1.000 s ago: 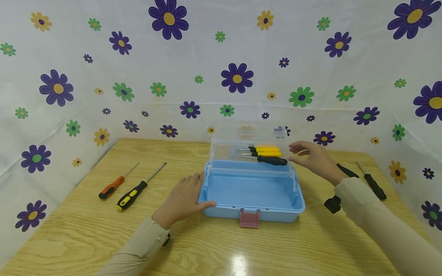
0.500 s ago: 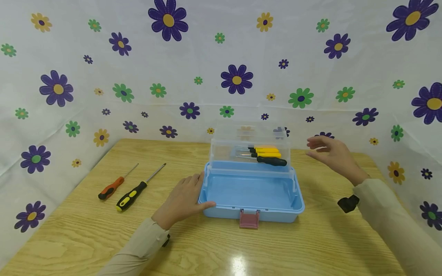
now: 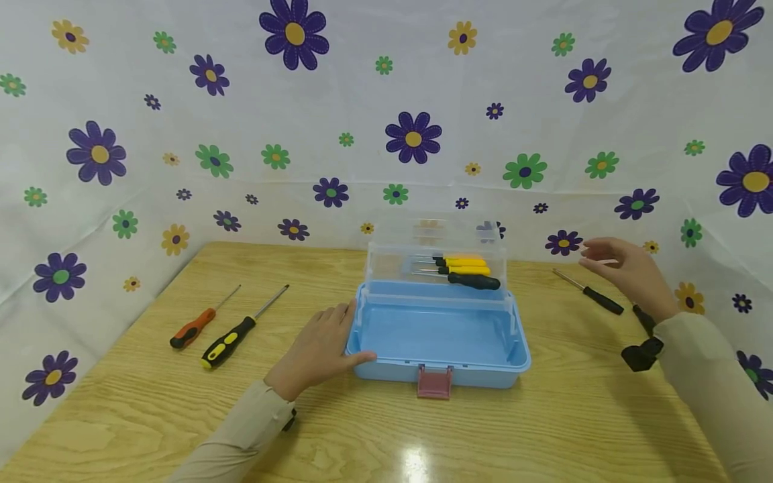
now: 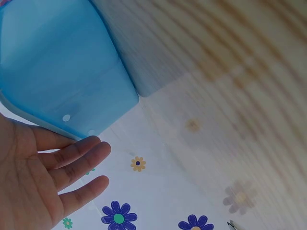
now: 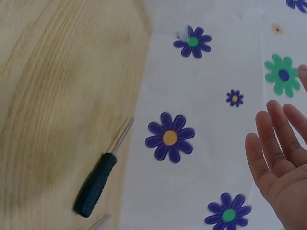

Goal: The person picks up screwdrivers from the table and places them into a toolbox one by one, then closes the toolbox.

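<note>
My left hand [image 3: 320,349] rested against the left end of the blue box [image 3: 386,371], fingers nearly straight along its side and thumb reaching over the front corner; it touched the box without grasping it. My right hand [image 3: 634,272] hung well apart from the box, fingers gently bent, thumb apart from them, holding nothing. Just beyond its fingertips and below lay a black-handled screwdriver [image 3: 604,300], with a second dark-handled one [image 3: 643,320] partly hidden by my wrist.

The box's pink latch [image 3: 434,384] faced me, hanging down. At its back, on the raised clear plastic part [image 3: 389,265], lay several yellow-handled screwdrivers [image 3: 468,271], with a black-handled one nearest me.

Left of my left hand, an orange-and-black screwdriver [image 3: 193,329] and a black-and-yellow one [image 3: 228,342] lay side by side, apart, tips pointing away. Everything sat on a pale wood-grain table [image 3: 362,436], glossy near me, surrounded by white cloth [image 3: 356,27] printed with purple, green and yellow flowers.
</note>
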A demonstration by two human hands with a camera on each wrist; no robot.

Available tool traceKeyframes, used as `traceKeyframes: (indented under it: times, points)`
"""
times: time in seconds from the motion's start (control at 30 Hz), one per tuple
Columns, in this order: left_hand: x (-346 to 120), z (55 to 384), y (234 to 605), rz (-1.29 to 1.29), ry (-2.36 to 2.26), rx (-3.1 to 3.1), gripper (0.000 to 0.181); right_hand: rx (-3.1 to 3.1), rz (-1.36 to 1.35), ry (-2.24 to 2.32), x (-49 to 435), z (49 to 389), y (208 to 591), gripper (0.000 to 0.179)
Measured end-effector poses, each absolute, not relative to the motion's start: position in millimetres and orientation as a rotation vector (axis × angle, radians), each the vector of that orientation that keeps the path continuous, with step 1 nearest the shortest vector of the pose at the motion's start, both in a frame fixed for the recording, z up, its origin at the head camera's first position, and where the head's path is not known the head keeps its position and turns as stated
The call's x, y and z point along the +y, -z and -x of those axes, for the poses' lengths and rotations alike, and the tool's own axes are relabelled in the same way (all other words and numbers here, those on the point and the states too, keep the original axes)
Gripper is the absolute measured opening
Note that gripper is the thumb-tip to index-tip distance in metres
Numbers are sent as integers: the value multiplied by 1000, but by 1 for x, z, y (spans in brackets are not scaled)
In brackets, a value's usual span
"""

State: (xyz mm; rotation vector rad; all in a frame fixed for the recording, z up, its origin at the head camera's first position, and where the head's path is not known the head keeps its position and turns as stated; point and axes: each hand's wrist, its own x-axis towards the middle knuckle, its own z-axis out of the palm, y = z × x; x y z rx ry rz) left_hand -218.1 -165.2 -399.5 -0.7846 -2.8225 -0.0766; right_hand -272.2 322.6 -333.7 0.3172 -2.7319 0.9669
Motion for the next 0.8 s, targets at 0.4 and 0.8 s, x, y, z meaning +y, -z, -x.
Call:
traceKeyframes:
  times: [0.4, 0.8]
  points:
    - [-166, 218, 399, 788, 65, -2817, 100, -2687, -143, -1315, 356, 276, 351, 26]
    - [-166, 218, 400, 790, 69, -2815, 99, -2783, 36, -1306, 375, 290, 382, 62]
